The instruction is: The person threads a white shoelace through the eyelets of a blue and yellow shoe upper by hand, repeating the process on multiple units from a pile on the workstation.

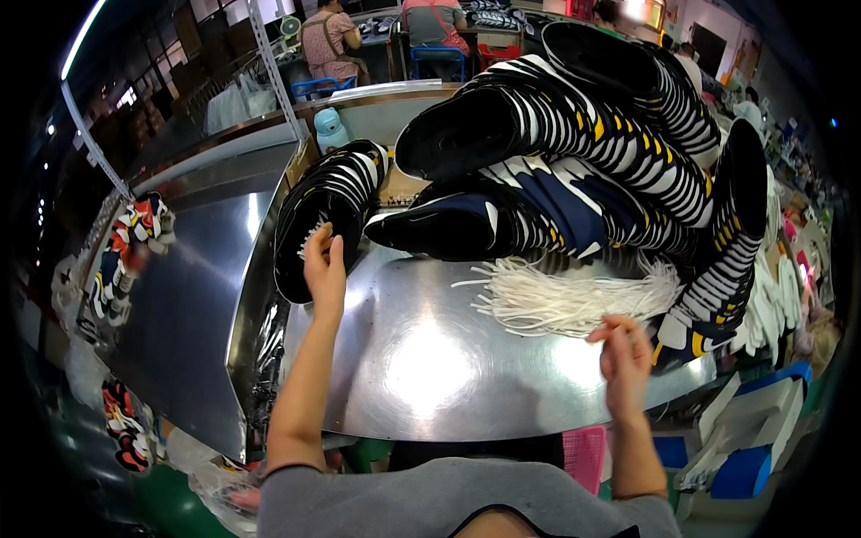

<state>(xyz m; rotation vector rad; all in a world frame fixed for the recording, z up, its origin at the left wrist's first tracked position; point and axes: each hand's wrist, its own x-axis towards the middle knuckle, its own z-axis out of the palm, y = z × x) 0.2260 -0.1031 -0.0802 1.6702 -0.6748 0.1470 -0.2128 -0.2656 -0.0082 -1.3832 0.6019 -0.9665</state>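
Observation:
My left hand (324, 267) is at the mouth of a stack of nested black-and-white shoe uppers (352, 175) on the left of the metal table. Its fingers close on the front shoe upper, beside a row of small white marks; part of the fingertips is hidden. Right of centre lies a loose bundle of white shoelaces (574, 300). My right hand (625, 360) hovers at the near edge of that bundle, fingers loosely bent and apart, with nothing visible in them.
More stacked uppers (574, 125) with yellow and navy parts pile up behind the laces; another stack (731, 242) leans at the right. A light-blue bottle-shaped object (330, 130) stands behind the left stack. A pink basket (585, 457) sits below the table edge. People work farther back.

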